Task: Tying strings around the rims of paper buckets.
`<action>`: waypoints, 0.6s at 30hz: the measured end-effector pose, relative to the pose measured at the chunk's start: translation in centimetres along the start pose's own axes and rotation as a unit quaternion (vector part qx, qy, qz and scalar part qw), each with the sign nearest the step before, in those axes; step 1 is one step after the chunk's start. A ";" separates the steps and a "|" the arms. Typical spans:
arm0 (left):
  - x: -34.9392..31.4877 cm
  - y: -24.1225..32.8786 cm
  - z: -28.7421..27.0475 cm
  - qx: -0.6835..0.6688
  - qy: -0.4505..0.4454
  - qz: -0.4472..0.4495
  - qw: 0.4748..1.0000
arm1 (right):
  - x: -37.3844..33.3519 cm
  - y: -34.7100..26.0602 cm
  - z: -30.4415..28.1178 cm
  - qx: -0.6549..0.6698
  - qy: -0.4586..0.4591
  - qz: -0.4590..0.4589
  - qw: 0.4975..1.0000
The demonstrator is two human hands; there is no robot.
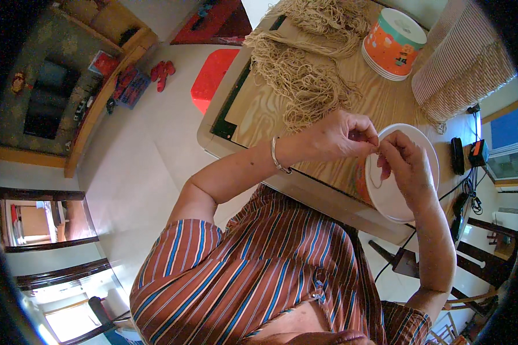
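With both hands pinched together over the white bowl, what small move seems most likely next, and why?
Probably drawing the hands apart to pull the thin string through: the left hand and right hand pinch it fingertip to fingertip above the white bowl, its loop hanging slack.

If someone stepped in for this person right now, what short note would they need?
Left hand: fingertips pinched on a thin strand, just over the white bowl.
Right hand: also pinching at that strand, above the bowl.
Loose pile of beige cord lies further up the wooden table, beside an orange lidded tub.
Done: cannot tell; the bowl's contents are hidden.
Left: the cord pile looks large.
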State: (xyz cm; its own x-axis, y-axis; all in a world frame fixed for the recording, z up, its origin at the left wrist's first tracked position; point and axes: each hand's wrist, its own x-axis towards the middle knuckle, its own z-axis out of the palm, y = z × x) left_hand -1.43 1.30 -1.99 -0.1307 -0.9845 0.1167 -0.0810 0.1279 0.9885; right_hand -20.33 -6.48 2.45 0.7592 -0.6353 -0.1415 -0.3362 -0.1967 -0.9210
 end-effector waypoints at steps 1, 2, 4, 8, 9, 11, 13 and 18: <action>0.1 0.0 0.0 -0.001 -0.001 0.000 1.000 | 0.0 -0.1 -0.1 0.000 0.001 0.001 1.000; 0.1 0.0 0.1 -0.003 0.001 0.004 1.000 | 0.0 -0.2 -0.2 0.020 -0.007 0.016 1.000; 0.1 -0.1 0.1 -0.006 0.004 0.007 1.000 | 0.0 -0.2 -0.5 0.040 -0.016 0.030 0.999; -0.1 -0.3 0.1 -0.020 0.004 -0.002 1.000 | -0.1 -0.7 -0.6 0.085 -0.015 0.051 0.995; -0.1 -0.3 0.1 -0.034 0.004 -0.012 0.999 | -0.2 -0.9 -0.5 0.077 -0.004 0.050 0.996; 0.0 -0.2 0.2 -0.023 0.008 -0.012 1.000 | -0.5 -0.9 -0.1 0.095 0.004 0.022 0.995; 0.1 -0.3 0.3 -0.010 0.013 -0.012 1.000 | -0.8 -0.5 0.2 0.113 0.012 -0.007 0.994; 0.2 -0.7 0.1 -0.036 0.007 0.001 0.999 | -0.9 -0.2 0.3 -0.066 0.026 -0.094 0.993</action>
State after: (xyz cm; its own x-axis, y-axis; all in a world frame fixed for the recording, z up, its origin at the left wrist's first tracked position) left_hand -1.54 1.05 -2.72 -0.1176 -0.9859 0.1190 -0.0099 0.1210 0.9926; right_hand -20.77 -5.68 2.64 0.7863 -0.6157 0.0510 -0.2641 -0.4096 -0.8732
